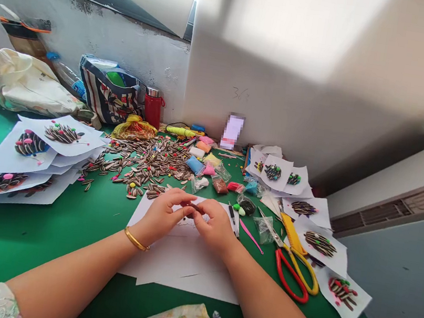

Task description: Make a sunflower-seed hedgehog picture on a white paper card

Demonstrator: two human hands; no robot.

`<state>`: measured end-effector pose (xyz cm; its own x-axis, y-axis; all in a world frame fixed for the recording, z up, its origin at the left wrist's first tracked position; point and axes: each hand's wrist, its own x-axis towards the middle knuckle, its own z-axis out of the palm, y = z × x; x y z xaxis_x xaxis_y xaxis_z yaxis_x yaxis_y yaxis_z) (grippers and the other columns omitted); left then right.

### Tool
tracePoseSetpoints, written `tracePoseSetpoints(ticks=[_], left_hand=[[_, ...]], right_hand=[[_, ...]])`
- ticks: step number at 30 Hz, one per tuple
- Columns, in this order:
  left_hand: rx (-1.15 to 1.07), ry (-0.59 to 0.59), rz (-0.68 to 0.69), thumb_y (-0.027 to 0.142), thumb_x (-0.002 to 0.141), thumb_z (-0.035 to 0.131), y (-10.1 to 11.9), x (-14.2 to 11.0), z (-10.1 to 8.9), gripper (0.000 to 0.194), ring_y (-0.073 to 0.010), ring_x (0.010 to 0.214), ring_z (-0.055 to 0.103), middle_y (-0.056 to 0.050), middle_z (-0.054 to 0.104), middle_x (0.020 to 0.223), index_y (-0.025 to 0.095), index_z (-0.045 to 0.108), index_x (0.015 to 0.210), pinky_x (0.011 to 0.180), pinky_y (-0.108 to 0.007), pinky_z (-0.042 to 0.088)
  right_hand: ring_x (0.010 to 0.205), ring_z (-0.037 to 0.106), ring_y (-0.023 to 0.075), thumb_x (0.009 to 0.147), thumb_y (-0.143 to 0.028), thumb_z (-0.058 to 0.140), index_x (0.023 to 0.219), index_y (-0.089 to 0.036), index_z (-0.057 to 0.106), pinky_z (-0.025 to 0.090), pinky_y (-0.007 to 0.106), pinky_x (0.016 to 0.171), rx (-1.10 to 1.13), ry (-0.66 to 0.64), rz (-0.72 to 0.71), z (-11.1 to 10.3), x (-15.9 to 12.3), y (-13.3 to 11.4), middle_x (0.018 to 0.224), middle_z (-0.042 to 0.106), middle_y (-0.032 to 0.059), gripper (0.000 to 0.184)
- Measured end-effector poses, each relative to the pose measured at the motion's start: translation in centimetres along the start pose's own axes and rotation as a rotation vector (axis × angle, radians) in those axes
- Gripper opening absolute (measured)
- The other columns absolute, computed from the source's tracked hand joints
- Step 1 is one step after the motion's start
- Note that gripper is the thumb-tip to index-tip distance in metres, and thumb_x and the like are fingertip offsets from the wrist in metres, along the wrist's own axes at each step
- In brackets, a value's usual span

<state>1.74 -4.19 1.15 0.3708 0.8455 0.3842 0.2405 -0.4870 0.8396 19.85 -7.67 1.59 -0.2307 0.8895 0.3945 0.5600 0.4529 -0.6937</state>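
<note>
Both my left hand (164,214) and my right hand (217,227) are closed, fingertips meeting on a small lump of brown modelling clay (197,208). The fingers hide much of the clay. Beneath them lie white paper sheets (190,278), the top one showing part of a small line drawing. A black pen (232,215) rests by my right hand at the paper's edge. Just beyond my left hand are striped sunflower seeds (155,190), spread in a wide heap toward the back.
Coloured clay packets (195,165) lie behind the paper. Right of it are a pink tool (251,236), scissors (294,272) and a yellow cutter (293,234). Seed-decorated sheets are stacked left (56,159) and right (358,303). Bags (110,93) and a red bottle (152,109) stand at the back.
</note>
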Motion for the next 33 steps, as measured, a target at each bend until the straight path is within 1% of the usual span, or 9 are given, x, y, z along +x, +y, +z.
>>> tracePoseSetpoints(ticks=[4,8,10,12,14,19,25,30,33], left_hand=[[0.06,-0.028,0.031,0.027,0.092,0.061,0.02,-0.07,0.06,0.016,-0.0178,0.083,0.062,-0.002,0.071,0.083,0.023,0.074,0.085,0.081,-0.033,0.048],[0.023,0.002,-0.014,0.031,0.09,0.065,-0.1,-0.08,0.14,0.016,-0.0191,0.088,0.063,-0.004,0.072,0.094,0.023,0.074,0.101,0.082,-0.033,0.05],[0.019,-0.013,-0.015,0.03,0.089,0.065,-0.09,-0.08,0.16,0.016,-0.019,0.088,0.063,-0.004,0.072,0.094,0.024,0.073,0.101,0.081,-0.033,0.05],[0.033,-0.032,-0.01,0.029,0.09,0.063,0.01,-0.06,0.15,0.012,-0.018,0.084,0.063,-0.003,0.071,0.086,0.022,0.073,0.089,0.079,-0.032,0.049],[0.042,-0.029,-0.021,0.029,0.091,0.061,0.14,-0.02,0.14,0.017,-0.0173,0.079,0.061,-0.002,0.07,0.08,0.021,0.071,0.079,0.076,-0.031,0.049],[-0.024,-0.029,-0.044,0.031,0.089,0.064,0.12,0.0,0.26,0.014,-0.0183,0.086,0.064,-0.004,0.072,0.092,0.022,0.073,0.095,0.078,-0.031,0.051],[0.017,-0.009,-0.055,0.032,0.091,0.061,0.16,0.03,0.07,0.017,-0.0178,0.079,0.062,-0.003,0.07,0.082,0.021,0.072,0.082,0.074,-0.031,0.05],[0.062,0.016,0.011,0.03,0.089,0.065,0.43,-0.13,0.03,0.019,-0.0204,0.096,0.062,-0.005,0.07,0.101,0.025,0.074,0.105,0.087,-0.036,0.05],[0.083,-0.014,0.016,0.028,0.089,0.064,0.49,-0.21,0.11,0.01,-0.0194,0.089,0.061,-0.003,0.069,0.089,0.024,0.074,0.089,0.083,-0.034,0.049]], right_hand=[[0.075,0.058,0.0165,0.086,-0.015,0.059,0.077,-0.022,0.068,0.042,0.031,0.072,-0.026,0.03,-0.008,0.1,0.03,-0.04,0.076,0.068,0.0007,0.014],[0.075,0.058,0.0171,0.086,-0.015,0.058,0.075,-0.021,0.067,0.042,0.031,0.072,-0.026,0.045,0.01,0.08,0.03,0.03,0.076,0.068,0.0009,0.015],[0.073,0.056,0.0172,0.084,-0.016,0.059,0.072,-0.021,0.065,0.041,0.031,0.069,-0.056,0.049,0.0,0.11,0.03,0.11,0.072,0.066,0.001,0.015],[0.071,0.055,0.0168,0.084,-0.016,0.059,0.07,-0.021,0.065,0.04,0.031,0.069,-0.068,0.052,-0.009,0.16,0.05,0.17,0.071,0.065,0.0008,0.015],[0.07,0.056,0.0163,0.084,-0.016,0.059,0.07,-0.022,0.065,0.04,0.031,0.069,-0.054,0.053,-0.002,0.17,0.07,0.19,0.071,0.066,0.0005,0.016],[0.071,0.056,0.0163,0.083,-0.017,0.06,0.07,-0.021,0.065,0.04,0.031,0.068,-0.05,0.041,0.012,0.18,0.06,0.26,0.071,0.066,0.0005,0.015],[0.077,0.059,0.0169,0.084,-0.017,0.064,0.08,-0.022,0.069,0.043,0.031,0.073,-0.024,0.012,0.013,0.12,0.0,0.1,0.079,0.069,0.0005,0.008],[0.075,0.058,0.0166,0.089,-0.018,0.06,0.08,-0.022,0.069,0.042,0.031,0.07,-0.043,-0.013,0.0,0.07,0.0,-0.01,0.077,0.069,0.0007,0.013],[0.069,0.055,0.0158,0.085,-0.016,0.061,0.073,-0.021,0.066,0.04,0.03,0.067,-0.073,-0.001,-0.012,0.22,0.02,0.01,0.071,0.064,0.0001,0.014]])
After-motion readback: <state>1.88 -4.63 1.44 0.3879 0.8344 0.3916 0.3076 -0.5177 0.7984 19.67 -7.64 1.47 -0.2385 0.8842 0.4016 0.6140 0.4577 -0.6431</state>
